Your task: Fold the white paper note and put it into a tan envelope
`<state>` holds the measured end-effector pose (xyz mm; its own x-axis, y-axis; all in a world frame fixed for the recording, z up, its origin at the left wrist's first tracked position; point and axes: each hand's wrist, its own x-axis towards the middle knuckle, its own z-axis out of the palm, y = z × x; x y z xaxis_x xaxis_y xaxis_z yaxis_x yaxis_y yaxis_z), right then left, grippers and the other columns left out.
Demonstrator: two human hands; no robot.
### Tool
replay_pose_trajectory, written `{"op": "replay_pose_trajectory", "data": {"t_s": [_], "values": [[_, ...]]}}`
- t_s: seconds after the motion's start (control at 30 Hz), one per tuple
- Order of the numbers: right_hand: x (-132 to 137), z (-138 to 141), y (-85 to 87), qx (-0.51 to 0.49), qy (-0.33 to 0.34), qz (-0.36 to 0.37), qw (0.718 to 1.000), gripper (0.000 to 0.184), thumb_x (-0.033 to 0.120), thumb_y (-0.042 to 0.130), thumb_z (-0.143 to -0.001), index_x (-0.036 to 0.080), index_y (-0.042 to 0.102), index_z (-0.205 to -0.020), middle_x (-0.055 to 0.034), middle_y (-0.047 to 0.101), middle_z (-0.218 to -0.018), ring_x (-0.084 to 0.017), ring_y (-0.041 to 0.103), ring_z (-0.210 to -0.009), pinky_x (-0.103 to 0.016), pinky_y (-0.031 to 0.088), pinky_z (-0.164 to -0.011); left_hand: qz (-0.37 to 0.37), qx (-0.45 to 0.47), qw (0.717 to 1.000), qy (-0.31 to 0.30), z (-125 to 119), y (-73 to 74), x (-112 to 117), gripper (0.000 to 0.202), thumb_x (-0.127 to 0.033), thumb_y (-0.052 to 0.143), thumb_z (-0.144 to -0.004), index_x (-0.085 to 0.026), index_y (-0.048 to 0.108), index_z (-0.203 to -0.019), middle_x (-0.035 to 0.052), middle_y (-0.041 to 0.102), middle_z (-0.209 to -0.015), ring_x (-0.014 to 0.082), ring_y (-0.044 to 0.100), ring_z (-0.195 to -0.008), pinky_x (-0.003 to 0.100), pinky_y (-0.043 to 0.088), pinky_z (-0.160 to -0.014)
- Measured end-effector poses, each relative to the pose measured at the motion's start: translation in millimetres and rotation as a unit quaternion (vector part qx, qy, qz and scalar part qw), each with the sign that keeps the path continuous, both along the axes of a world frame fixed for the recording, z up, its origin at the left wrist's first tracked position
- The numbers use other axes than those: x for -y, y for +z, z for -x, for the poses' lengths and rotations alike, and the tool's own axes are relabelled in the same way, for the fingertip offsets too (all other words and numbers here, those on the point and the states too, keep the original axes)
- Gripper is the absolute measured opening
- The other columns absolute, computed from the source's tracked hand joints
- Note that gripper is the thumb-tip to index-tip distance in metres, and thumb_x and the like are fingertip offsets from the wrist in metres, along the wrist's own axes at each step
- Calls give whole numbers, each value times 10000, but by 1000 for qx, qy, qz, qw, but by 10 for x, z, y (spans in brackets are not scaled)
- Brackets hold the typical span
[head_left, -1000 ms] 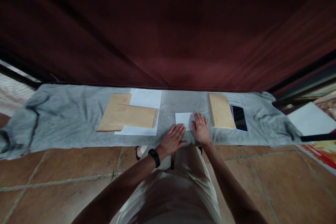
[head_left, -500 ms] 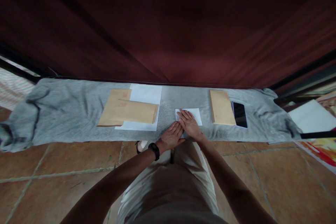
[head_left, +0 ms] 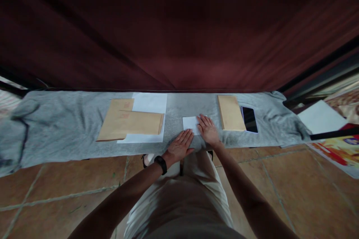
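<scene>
A small folded piece of white paper (head_left: pixel 190 124) lies on the grey cloth in front of me. My right hand (head_left: pixel 208 130) rests flat on its right side, fingers stretched out, covering that part. At the paper's near left corner, my left hand (head_left: pixel 180 146) lies flat with its fingertips on or just beside the edge. A dark band circles my left wrist. To the left, two sets of brown envelopes (head_left: pixel 143 122) overlap on top of larger white sheets (head_left: pixel 150 101). Right of my hands sits a stack of brown envelopes (head_left: pixel 230 112).
A phone (head_left: pixel 249 119) lies against the right envelope stack. The grey cloth (head_left: pixel 70 119) covers a long narrow surface, with a dark red curtain (head_left: pixel 179 37) hanging behind it. At the far right are a white sheet (head_left: pixel 322 117) and a colourful printed sheet (head_left: pixel 339 153).
My right hand has slid right across the paper, uncovering its left part. My hands are now farther apart. The view has shifted slightly.
</scene>
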<state>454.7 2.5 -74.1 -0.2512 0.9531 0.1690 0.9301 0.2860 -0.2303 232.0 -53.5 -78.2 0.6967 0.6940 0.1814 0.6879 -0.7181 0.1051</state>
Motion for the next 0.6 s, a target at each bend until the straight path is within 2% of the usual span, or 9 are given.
{"op": "replay_pose_trajectory", "data": {"t_s": [0.37, 0.6], "values": [[102, -221, -37, 11, -55, -16, 998, 501, 346, 340, -1061, 199, 454, -1526, -93, 429, -1593, -265, 386, -1473, -461, 302, -1204, 2, 8, 1000, 13, 47, 99, 35, 671, -481, 445, -1015, -70, 371, -1540, 186, 373, -1604, 277, 306, -1516, 447, 282, -1248], [189, -281, -96, -34, -103, -43, 993, 479, 302, 354, -1048, 137, 501, -1473, -135, 498, -1534, -271, 417, -1432, -451, 335, -1167, -3, 12, 998, 60, 198, 97, 140, 640, -462, 468, -1009, -85, 415, -1522, 165, 389, -1600, 275, 318, -1511, 434, 296, -1248]]}}
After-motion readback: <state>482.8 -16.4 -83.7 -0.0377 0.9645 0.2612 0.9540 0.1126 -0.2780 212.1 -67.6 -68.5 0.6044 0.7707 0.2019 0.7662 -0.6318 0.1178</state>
